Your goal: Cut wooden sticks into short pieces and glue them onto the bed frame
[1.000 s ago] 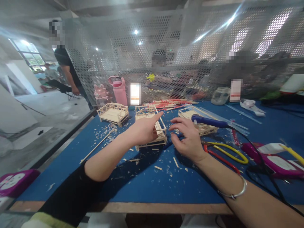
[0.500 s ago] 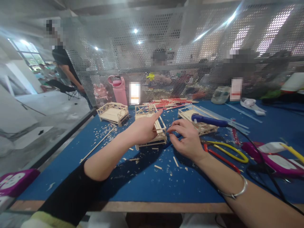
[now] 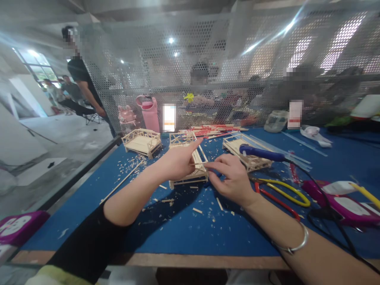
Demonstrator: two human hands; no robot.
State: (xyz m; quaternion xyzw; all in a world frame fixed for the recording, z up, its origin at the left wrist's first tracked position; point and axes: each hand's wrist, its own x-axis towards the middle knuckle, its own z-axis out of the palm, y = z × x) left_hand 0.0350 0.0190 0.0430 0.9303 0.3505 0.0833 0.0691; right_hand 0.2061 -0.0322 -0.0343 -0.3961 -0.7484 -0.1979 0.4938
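A small bed-like frame of wooden sticks point(image 3: 188, 183) stands in the middle of the table, partly hidden by my hands. My left hand point(image 3: 179, 161) lies over it, index finger stretched out and the other fingers curled. A thin wooden stick point(image 3: 198, 164) runs from those curled fingers to my right hand point(image 3: 230, 174). The thumb and forefinger of my right hand pinch its right end, by the frame's near right corner. Similar stick frames sit at the left point(image 3: 142, 142) and, beside a blue glue gun point(image 3: 263, 152), at the right.
Red-handled and yellow-handled pliers point(image 3: 285, 192) lie right of my right hand. Red-tipped sticks point(image 3: 210, 130) are piled at the back, near a pink bottle point(image 3: 150, 114). Clear glue sticks point(image 3: 305, 142), a glass jar point(image 3: 275, 120) and a purple device point(image 3: 344, 202) occupy the right side. Wood scraps are scattered around.
My right hand has shifted slightly left, and its fingertips now meet the end of the thin stick. My left hand has stayed almost where it was.
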